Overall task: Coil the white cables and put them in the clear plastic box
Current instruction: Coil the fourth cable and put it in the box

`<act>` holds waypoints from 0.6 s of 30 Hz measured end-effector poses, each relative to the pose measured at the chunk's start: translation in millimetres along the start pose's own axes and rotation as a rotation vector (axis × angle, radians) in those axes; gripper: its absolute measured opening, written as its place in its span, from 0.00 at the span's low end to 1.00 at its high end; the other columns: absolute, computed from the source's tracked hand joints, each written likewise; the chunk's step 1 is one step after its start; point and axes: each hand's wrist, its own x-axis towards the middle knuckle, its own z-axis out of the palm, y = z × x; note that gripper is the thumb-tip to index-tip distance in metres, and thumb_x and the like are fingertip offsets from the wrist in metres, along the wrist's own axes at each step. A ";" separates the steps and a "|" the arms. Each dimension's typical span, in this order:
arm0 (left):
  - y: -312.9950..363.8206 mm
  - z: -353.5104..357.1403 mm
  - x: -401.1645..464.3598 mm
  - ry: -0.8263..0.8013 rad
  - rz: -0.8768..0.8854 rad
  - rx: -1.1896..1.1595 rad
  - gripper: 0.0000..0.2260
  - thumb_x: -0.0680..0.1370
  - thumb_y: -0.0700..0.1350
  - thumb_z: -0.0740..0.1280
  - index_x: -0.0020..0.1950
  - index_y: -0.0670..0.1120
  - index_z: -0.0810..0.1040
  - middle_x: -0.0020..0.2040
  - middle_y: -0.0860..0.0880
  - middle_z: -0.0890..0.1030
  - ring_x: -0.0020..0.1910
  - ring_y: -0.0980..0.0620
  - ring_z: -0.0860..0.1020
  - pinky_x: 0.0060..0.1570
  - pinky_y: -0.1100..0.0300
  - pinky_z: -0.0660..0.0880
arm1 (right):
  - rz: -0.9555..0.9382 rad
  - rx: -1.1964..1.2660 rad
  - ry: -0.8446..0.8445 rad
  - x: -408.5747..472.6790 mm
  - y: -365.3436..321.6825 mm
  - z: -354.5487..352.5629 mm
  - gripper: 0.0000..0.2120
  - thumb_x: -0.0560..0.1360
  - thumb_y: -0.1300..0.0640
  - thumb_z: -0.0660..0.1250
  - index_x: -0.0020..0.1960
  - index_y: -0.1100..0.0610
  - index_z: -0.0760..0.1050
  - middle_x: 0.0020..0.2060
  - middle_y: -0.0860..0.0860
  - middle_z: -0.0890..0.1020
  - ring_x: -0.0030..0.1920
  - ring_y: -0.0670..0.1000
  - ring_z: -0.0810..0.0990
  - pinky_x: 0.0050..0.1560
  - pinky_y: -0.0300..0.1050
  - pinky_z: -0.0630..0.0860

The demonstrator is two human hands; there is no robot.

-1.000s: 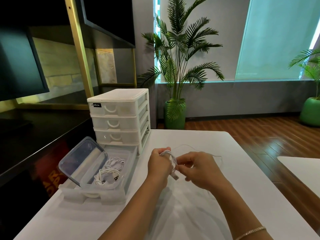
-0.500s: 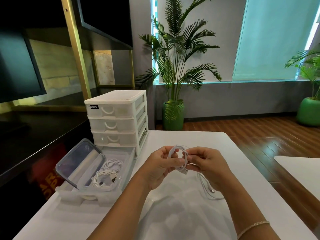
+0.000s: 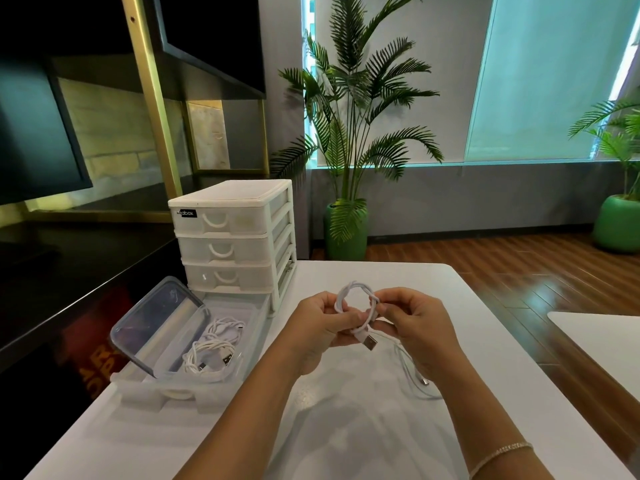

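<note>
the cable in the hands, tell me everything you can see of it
The cable is thin, white and rubbery-looking, partly wound into a small upright loop held above the table. The left hand pinches the loop's lower left side; the right hand pinches its right side, where a strand wraps around the bundle. A silver USB plug sticks out below the loop. The uncoiled tail hangs down under the right hand to a small connector lying on the table.

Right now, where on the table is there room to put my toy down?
Bare white table lies beyond the hands, right of the drawer unit. More lies near the front edge, left of the forearms. It is crowded around the clear plastic box and the cable.
</note>
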 end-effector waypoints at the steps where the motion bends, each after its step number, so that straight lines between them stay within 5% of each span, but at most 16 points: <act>1: 0.1 1.2 -0.2 -0.003 -0.019 -0.032 0.05 0.73 0.36 0.69 0.46 0.42 0.76 0.38 0.46 0.82 0.35 0.49 0.82 0.42 0.56 0.81 | -0.002 0.002 0.017 0.0 0.2 0.8 0.07 0.74 0.66 0.66 0.41 0.56 0.79 0.43 0.57 0.83 0.45 0.57 0.83 0.49 0.50 0.81; 14: -8.9 11.1 -0.5 0.070 -0.036 -0.061 0.02 0.74 0.38 0.69 0.45 0.43 0.79 0.43 0.43 0.82 0.42 0.44 0.82 0.45 0.54 0.81 | 0.093 0.137 -0.009 0.3 0.8 3.8 0.10 0.74 0.67 0.64 0.40 0.55 0.80 0.41 0.54 0.83 0.43 0.55 0.83 0.44 0.41 0.80; 18: -10.1 13.4 -0.6 0.114 0.002 -0.018 0.03 0.73 0.39 0.70 0.45 0.43 0.78 0.42 0.44 0.81 0.39 0.47 0.81 0.41 0.56 0.82 | 0.146 0.150 -0.083 0.9 1.3 4.1 0.08 0.72 0.67 0.67 0.43 0.56 0.80 0.43 0.56 0.84 0.46 0.58 0.83 0.51 0.48 0.80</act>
